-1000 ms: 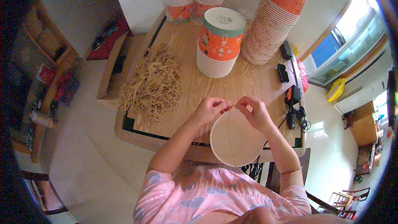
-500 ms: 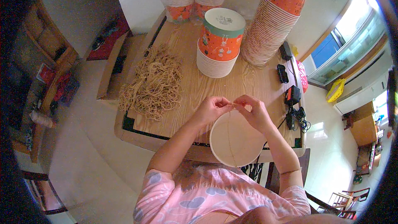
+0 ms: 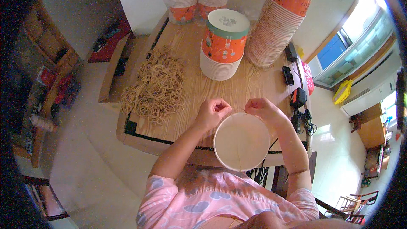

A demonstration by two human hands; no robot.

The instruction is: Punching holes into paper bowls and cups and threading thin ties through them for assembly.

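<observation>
A white paper bucket [image 3: 252,142] stands open-mouthed at the table's near edge, close to my body. A thin brown string [image 3: 238,154] runs across its mouth from the near rim toward the far rim. Beyond the far rim, my left hand [image 3: 213,113] pinches with fingertips, and what looks like a string end is between them. My right hand [image 3: 263,109] is pinched the same way, just right of it, with a thin strand leading toward the middle. A gap separates the two hands. A loose heap of brown string [image 3: 159,89] lies to the left on the table.
An upside-down stack of orange and green paper buckets [image 3: 224,44] stands ahead on the wooden table [image 3: 193,46]. A tall wrapped stack [image 3: 275,25] leans behind it. Black adapters with cables [image 3: 298,97] lie at the right edge. A cardboard box [image 3: 112,78] sits left of the table.
My hands, which met over the far rim, have drawn apart sideways, the right one moving slightly right. The string stays across the bucket.
</observation>
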